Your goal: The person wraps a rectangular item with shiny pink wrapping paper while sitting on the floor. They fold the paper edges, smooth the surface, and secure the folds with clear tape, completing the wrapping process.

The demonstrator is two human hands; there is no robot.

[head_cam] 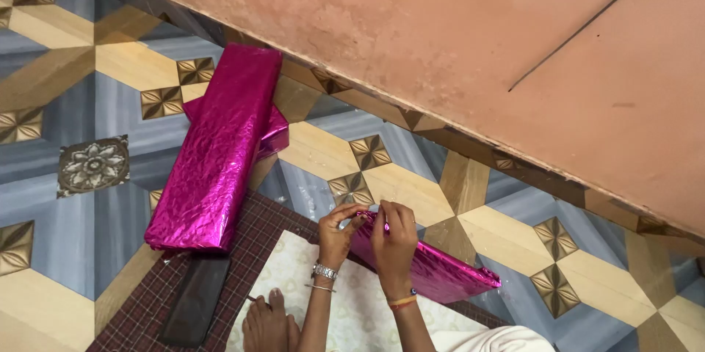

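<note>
Between the pinching fingers of both hands, left (339,232) and right (394,238), the foil-wrapped box (433,267) looks light, stiff, slippery; grip its edges.

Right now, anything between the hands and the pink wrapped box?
Nothing visible. Left hand and right hand both touch the near end of the pink wrapped box. The pink foil roll lies apart, to the left.

head view, looking steeply down, close
</note>
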